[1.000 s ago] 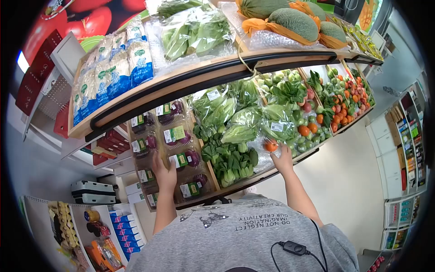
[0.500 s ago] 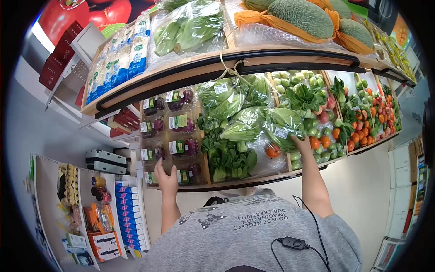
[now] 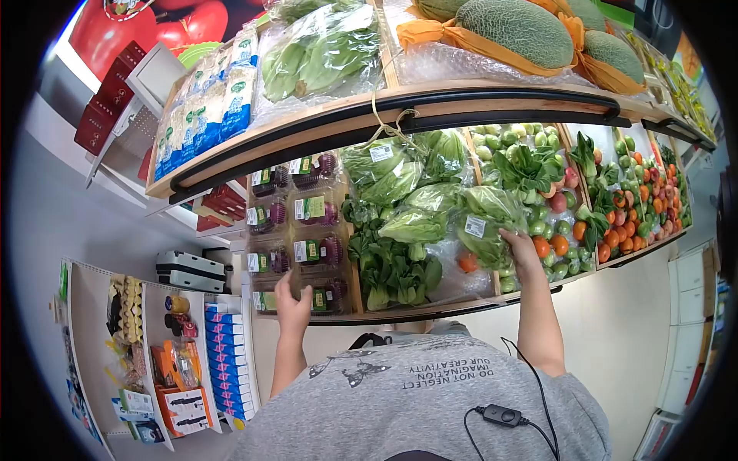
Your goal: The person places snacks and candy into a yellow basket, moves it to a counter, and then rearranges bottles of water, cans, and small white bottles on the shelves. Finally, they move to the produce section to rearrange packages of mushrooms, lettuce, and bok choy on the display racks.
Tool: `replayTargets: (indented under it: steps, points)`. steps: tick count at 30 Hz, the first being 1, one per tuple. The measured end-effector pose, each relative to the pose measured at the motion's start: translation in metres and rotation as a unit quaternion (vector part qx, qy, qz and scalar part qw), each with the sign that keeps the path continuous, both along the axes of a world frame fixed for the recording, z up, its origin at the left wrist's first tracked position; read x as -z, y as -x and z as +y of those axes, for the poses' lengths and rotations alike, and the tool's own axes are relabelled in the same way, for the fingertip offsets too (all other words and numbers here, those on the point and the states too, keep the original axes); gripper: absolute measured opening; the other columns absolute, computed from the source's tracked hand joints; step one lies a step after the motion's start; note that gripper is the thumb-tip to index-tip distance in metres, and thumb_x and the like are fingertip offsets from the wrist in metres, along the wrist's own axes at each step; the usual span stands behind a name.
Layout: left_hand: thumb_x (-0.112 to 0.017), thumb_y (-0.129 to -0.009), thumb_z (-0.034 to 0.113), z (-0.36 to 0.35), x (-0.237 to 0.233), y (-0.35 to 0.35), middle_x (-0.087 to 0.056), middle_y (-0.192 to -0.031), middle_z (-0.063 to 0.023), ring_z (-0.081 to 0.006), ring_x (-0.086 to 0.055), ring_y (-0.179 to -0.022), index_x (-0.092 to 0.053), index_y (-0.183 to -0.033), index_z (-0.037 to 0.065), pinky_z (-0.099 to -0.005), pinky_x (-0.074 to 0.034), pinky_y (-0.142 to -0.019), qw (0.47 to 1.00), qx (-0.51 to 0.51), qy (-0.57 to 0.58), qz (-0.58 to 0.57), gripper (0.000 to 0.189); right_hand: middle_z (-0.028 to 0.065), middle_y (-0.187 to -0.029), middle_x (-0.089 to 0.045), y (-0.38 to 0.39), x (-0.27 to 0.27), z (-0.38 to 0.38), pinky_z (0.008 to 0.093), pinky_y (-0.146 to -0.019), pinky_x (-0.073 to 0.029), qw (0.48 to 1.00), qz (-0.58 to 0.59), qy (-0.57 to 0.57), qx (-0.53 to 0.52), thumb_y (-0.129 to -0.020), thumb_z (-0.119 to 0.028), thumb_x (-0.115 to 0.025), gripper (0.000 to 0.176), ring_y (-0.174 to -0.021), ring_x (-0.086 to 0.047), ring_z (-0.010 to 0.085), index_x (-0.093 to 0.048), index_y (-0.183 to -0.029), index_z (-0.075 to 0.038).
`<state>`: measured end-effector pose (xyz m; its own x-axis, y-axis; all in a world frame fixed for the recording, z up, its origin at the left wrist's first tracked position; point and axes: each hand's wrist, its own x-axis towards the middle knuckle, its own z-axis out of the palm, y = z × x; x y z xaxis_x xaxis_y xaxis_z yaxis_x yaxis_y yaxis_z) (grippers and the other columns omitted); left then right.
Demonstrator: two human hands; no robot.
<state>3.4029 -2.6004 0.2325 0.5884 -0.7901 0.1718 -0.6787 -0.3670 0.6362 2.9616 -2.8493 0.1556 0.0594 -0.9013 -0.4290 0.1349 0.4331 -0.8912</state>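
Observation:
My right hand (image 3: pixel 523 256) grips the right edge of a clear bag of leafy lettuce (image 3: pixel 492 219) with a white label. Beneath that bag's lower edge a red tomato (image 3: pixel 467 262) peeks out. My left hand (image 3: pixel 294 306), fingers apart and holding nothing, hovers at the front row of clear plastic boxes of purple produce (image 3: pixel 317 251). Between my hands lie loose bok choy (image 3: pixel 392 280) and another bagged lettuce (image 3: pixel 419 219).
An upper shelf with a black rail (image 3: pixel 400 123) overhangs the produce, carrying netted melons (image 3: pixel 515 32) and bagged greens (image 3: pixel 319 58). To the right are green and red tomatoes (image 3: pixel 626 228). A side rack holds blue-and-white boxes (image 3: pixel 228 361); a cable (image 3: pixel 503 416) hangs over my shirt.
The whole view has shifted slightly right. My right hand has drawn the lettuce bag a little to the left against the shelf. My left hand stays open by the plastic boxes.

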Motion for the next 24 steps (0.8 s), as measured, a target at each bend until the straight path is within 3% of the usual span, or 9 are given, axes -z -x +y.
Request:
replayTargets:
  steps: [2, 5, 9, 11, 15, 18, 20, 23, 24]
  points:
    - [-0.071, -0.078, 0.022, -0.03, -0.008, 0.02, -0.048, -0.128, -0.0209, -0.0361, -0.044, -0.121, -0.044, -0.132, 0.002, -0.0423, -0.034, -0.104, 0.996, 0.088, -0.025, -0.023, 0.063, -0.0017, -0.073, -0.056, -0.023, -0.053, 0.008, 0.0243, -0.058, -0.039, 0.997, -0.075, -0.029, 0.007, -0.084, -0.013, -0.066, 0.008, -0.065, -0.05, 0.0087, -0.06, -0.087, -0.007]
    - [-0.075, -0.074, 0.036, -0.071, -0.018, 0.049, -0.04, -0.138, -0.0228, -0.0383, -0.036, -0.128, -0.032, -0.14, 0.0, -0.0446, -0.028, -0.109, 0.963, 0.256, -0.057, -0.059, 0.086, -0.0006, -0.072, -0.056, -0.068, -0.111, 0.018, 0.0224, -0.058, -0.043, 0.976, -0.219, 0.01, 0.014, -0.084, -0.009, -0.062, 0.009, -0.063, -0.054, 0.0095, -0.054, -0.08, -0.007]
    - [-0.079, -0.067, 0.049, -0.107, -0.058, 0.098, -0.025, -0.148, -0.0227, -0.0379, -0.022, -0.139, -0.011, -0.148, 0.003, -0.0436, -0.022, -0.114, 0.929, 0.343, -0.108, -0.09, 0.115, 0.001, -0.08, -0.058, -0.117, -0.209, 0.058, 0.0237, -0.061, -0.045, 0.955, -0.287, 0.063, -0.032, -0.085, -0.004, -0.059, 0.012, -0.067, -0.055, 0.0096, -0.054, -0.096, -0.005]
    - [-0.081, -0.065, 0.047, -0.118, -0.066, 0.113, -0.023, -0.149, -0.0235, -0.0393, -0.021, -0.139, -0.007, -0.149, 0.006, -0.0441, -0.023, -0.113, 0.931, 0.363, 0.016, -0.033, 0.119, 0.0006, -0.085, -0.059, -0.13, -0.232, 0.076, 0.0236, -0.063, -0.046, 0.935, -0.329, 0.089, -0.1, -0.085, -0.004, -0.06, 0.017, -0.069, -0.056, 0.0088, -0.055, -0.101, -0.005]
    - [-0.087, -0.064, 0.021, -0.14, -0.055, 0.11, -0.052, -0.128, -0.0125, -0.0218, -0.054, -0.116, -0.031, -0.139, 0.007, -0.0374, -0.044, -0.098, 0.84, 0.436, 0.151, 0.286, 0.095, 0.0027, -0.093, -0.061, -0.147, -0.283, 0.107, 0.0257, -0.072, -0.048, 0.939, -0.255, 0.13, -0.193, -0.083, -0.009, -0.062, 0.035, -0.077, -0.056, 0.0092, -0.053, -0.115, 0.0]
    - [-0.076, -0.076, 0.005, -0.121, -0.089, 0.098, -0.055, -0.125, -0.009, -0.0183, -0.057, -0.111, -0.032, -0.138, 0.006, -0.034, -0.046, -0.095, 0.793, 0.47, 0.248, 0.298, 0.075, 0.0038, -0.092, -0.059, -0.15, -0.293, 0.103, 0.0277, -0.072, -0.046, 0.904, -0.296, 0.195, -0.24, -0.084, -0.018, -0.066, 0.034, -0.078, -0.056, 0.0109, -0.053, -0.112, -0.002]
    - [-0.07, -0.08, 0.001, -0.116, -0.109, 0.089, -0.058, -0.122, -0.0078, -0.0186, -0.058, -0.109, -0.039, -0.133, 0.003, -0.0336, -0.047, -0.093, 0.767, 0.406, 0.226, 0.442, 0.061, 0.0033, -0.089, -0.058, -0.139, -0.274, 0.086, 0.0291, -0.075, -0.046, 0.857, -0.296, 0.275, -0.319, -0.085, -0.021, -0.067, 0.026, -0.08, -0.056, 0.0121, -0.053, -0.101, -0.005]
    - [-0.063, -0.084, -0.002, -0.099, -0.123, 0.058, -0.061, -0.117, -0.0081, -0.0189, -0.059, -0.108, -0.049, -0.125, 0.001, -0.0338, -0.049, -0.093, 0.772, 0.413, 0.222, 0.43, 0.044, 0.0015, -0.087, -0.057, -0.126, -0.237, 0.079, 0.0293, -0.078, -0.045, 0.915, -0.155, 0.263, -0.265, -0.082, -0.019, -0.071, 0.027, -0.084, -0.056, 0.0144, -0.051, -0.095, -0.008]
    - [-0.062, -0.085, -0.003, -0.094, -0.126, 0.05, -0.062, -0.114, -0.0085, -0.0196, -0.059, -0.107, -0.051, -0.123, 0.0, -0.0346, -0.05, -0.093, 0.75, 0.395, 0.217, 0.484, 0.039, 0.0062, -0.102, -0.058, -0.12, -0.213, 0.074, 0.0314, -0.085, -0.046, 0.933, -0.1, 0.231, -0.257, -0.078, -0.019, -0.075, 0.041, -0.095, -0.056, 0.0183, -0.051, -0.109, -0.007]
